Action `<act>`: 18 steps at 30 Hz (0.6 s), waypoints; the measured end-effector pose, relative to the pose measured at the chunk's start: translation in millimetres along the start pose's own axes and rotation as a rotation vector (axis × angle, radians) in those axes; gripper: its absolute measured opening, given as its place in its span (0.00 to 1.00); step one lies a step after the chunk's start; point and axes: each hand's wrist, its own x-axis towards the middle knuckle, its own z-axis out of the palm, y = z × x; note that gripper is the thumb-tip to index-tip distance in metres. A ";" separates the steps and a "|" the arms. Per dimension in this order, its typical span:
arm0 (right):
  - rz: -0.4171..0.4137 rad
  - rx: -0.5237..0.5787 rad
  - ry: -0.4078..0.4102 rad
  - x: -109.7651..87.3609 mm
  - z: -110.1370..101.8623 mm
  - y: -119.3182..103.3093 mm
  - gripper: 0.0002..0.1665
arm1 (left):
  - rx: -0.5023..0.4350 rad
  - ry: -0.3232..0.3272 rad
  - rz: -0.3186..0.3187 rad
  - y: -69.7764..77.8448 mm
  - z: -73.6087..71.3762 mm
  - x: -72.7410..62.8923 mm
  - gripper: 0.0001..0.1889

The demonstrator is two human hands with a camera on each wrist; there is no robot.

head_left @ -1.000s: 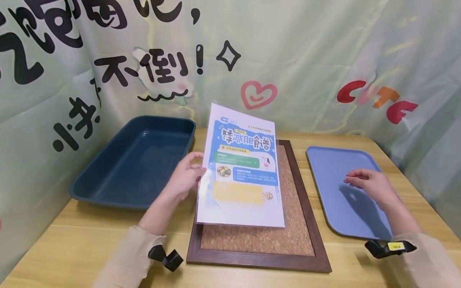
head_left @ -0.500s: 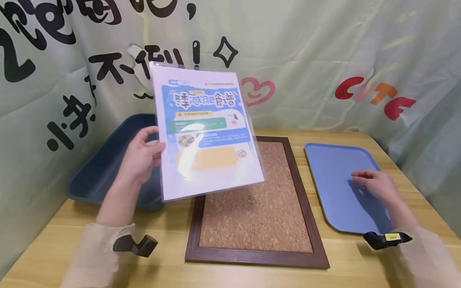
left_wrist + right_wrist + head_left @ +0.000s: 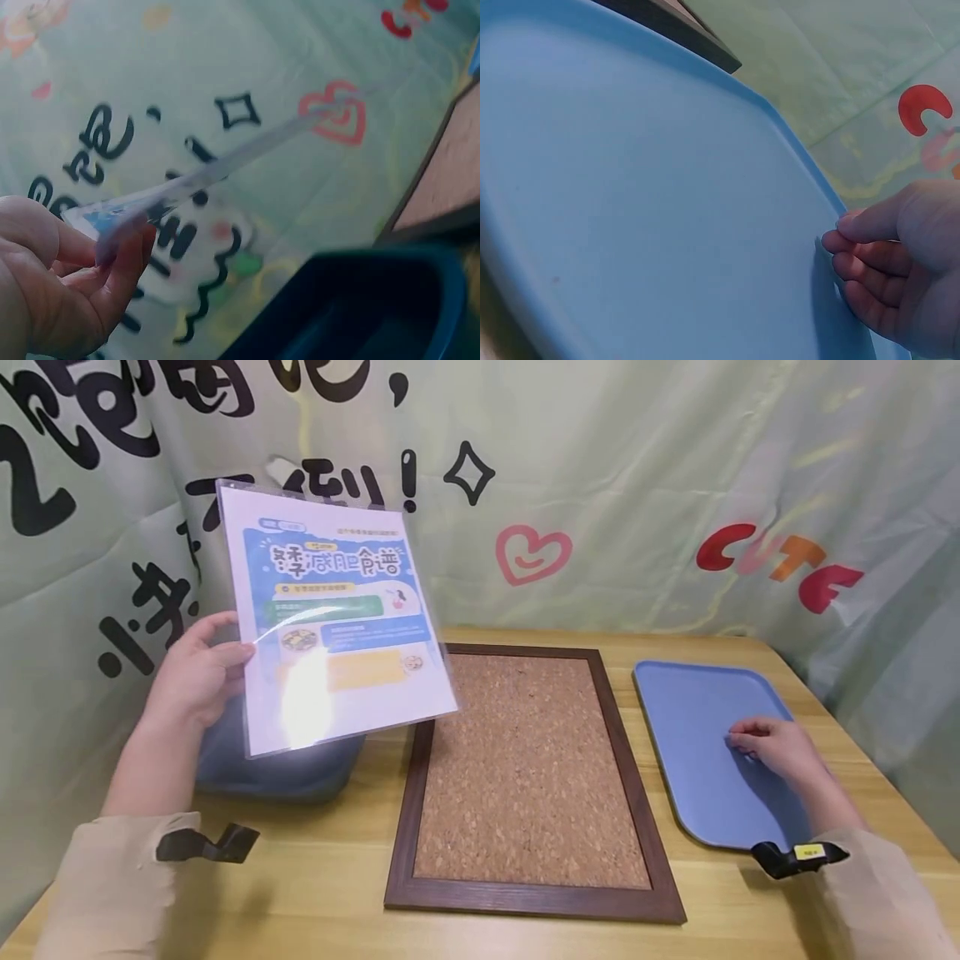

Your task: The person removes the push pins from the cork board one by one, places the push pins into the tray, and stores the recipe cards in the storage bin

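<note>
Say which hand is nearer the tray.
Right. The right hand is over the tray; the left hand is across the corkboard from it, holding up the sheet.

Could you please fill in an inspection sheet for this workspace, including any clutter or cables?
Surface: pale wood-grain table
Job's things: laminated white-and-blue printed sheet, held up, glare on its lower part; brown-framed rectangular cork board, flat; shallow light-blue rectangular tray; deep dark-blue bin, partly hidden by the sheet
Clutter: nothing seen
Left hand: pinches the sheet's left edge
Right hand: over the tray, nothing visible in it
Cables: nothing seen
Surroundings: pale green fabric with black lettering and pink heart
</note>
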 end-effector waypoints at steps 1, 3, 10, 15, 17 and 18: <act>0.003 -0.004 -0.003 -0.1 0.2 0.4 0.20 | 0.054 0.022 -0.021 -1.0 -3.8 2.4 0.23; 0.001 -0.012 0.003 -0.8 0.6 0.8 0.19 | 0.150 0.060 -0.056 -2.9 -10.1 6.4 0.26; -0.023 -0.020 0.043 -4.4 1.9 -1.2 0.17 | 0.236 0.129 -0.088 -11.8 -29.8 16.1 0.27; -0.017 -0.024 0.051 -4.7 1.9 -2.7 0.16 | 0.326 0.150 -0.101 -20.2 -41.4 22.5 0.28; -0.013 -0.026 0.053 -4.6 2.4 -3.1 0.16 | 0.376 0.167 -0.106 -23.7 -45.5 26.4 0.28; -0.011 -0.027 0.053 -4.5 2.6 -3.1 0.16 | 0.397 0.177 -0.112 -25.3 -47.6 28.6 0.28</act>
